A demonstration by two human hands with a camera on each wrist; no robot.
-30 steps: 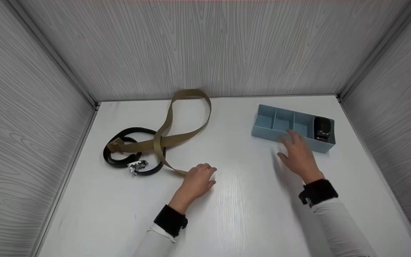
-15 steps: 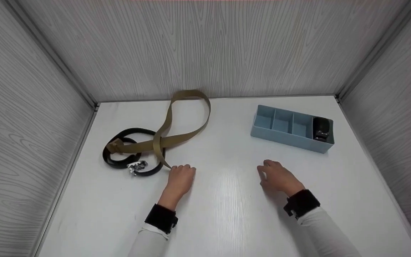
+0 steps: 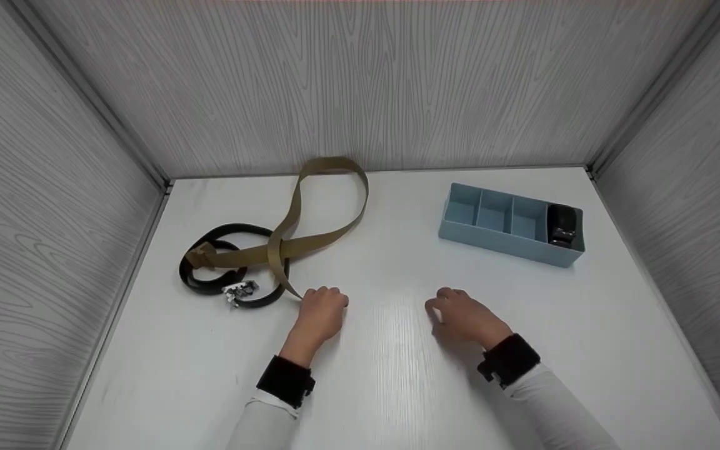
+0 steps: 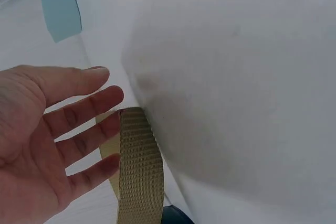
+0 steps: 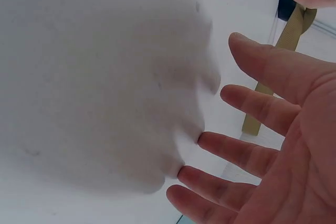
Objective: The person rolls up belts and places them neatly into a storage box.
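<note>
In the head view, my left hand is low over the table at the loose end of a tan webbing belt. The left wrist view shows its fingers loosely bent, fingertips right at the belt's end, with the thumb apart from the strap. The belt loops once over itself, and its tan buckle lies on a coiled black belt with a silver buckle. My right hand is just above the table, right of my left, fingers spread and holding nothing in the right wrist view.
A blue divided tray stands at the back right; a rolled black belt fills its rightmost compartment. Grey wood-grain panels enclose the white table at the back and both sides.
My right hand has come away from the tray, toward me and to the left. My left hand has shifted left, and the tan belt's end by it has moved slightly left.
</note>
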